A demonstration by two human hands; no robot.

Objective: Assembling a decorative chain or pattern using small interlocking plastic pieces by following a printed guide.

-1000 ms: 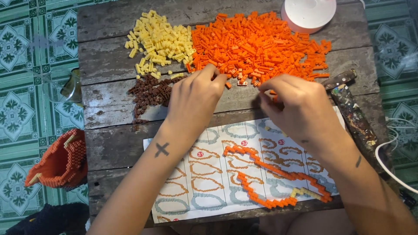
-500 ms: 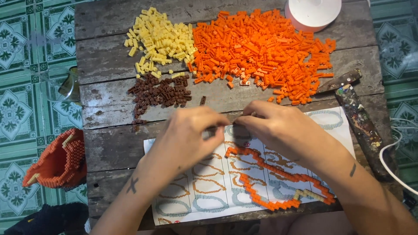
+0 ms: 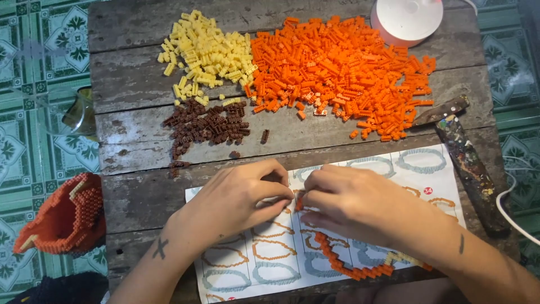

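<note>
My left hand (image 3: pixel 239 197) and my right hand (image 3: pixel 351 202) meet over a printed instruction sheet (image 3: pixel 433 169) on a worn wooden table (image 3: pixel 135 197). Between their fingertips sits a small orange brick piece (image 3: pixel 299 202), at the upper end of a curved chain of orange bricks (image 3: pixel 351 264) lying on the sheet. Both hands have fingers pinched around that end. Farther back lie a big pile of orange bricks (image 3: pixel 337 67), a yellow pile (image 3: pixel 205 53) and a dark brown pile (image 3: pixel 205 126).
A white round object (image 3: pixel 408 19) stands at the table's back right. A paint-stained tool (image 3: pixel 464 157) lies along the right edge, with a white cable (image 3: pixel 509 208) beside it. Left of the table, an orange built brick model (image 3: pixel 62 217) rests over the patterned tile floor.
Both hands have drawn back from the orange pile to the sheet, come together, and now pinch a small orange piece at the chain's end.
</note>
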